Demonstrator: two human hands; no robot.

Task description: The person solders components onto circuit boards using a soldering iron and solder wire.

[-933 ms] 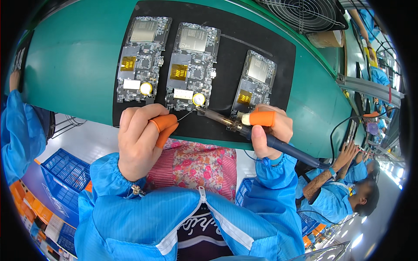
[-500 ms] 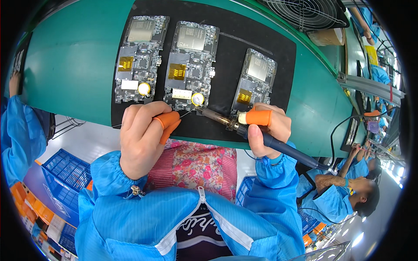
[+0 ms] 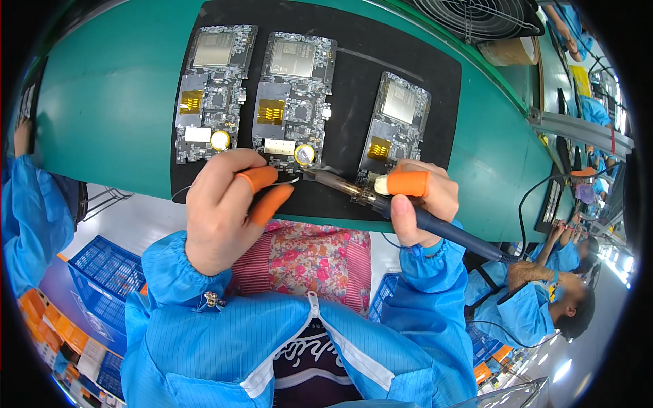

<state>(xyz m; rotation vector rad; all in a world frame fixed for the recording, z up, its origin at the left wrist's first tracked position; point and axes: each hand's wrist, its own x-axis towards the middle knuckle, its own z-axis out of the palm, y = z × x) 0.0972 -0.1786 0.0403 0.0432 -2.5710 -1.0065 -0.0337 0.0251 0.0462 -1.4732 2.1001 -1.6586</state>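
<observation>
My right hand (image 3: 432,200), in orange finger covers, grips a dark blue soldering iron (image 3: 456,235). Its tip points left, at the lower edge of the middle circuit board (image 3: 309,109), just below a round coin cell (image 3: 304,155). From between the orange-covered fingers of my left hand (image 3: 221,207) sticks a thin silvery solder wire (image 3: 287,181). The wire's end is bent and lies a little left of the iron's tip, apart from it. My left thumb is spread somewhat from the index finger. Another circuit board (image 3: 226,88) lies beyond my left hand.
A third circuit board (image 3: 401,126) lies beyond my right hand, on the same black mat (image 3: 354,95). The mat covers part of a green table (image 3: 115,95). A fan (image 3: 476,20) stands far right. Blue crates (image 3: 105,272) are on the left; co-workers sit on both sides.
My left thumb has spread away from the index finger and the solder wire's end has dropped slightly away from the board. The iron stays almost in place. The view has shifted slightly.
</observation>
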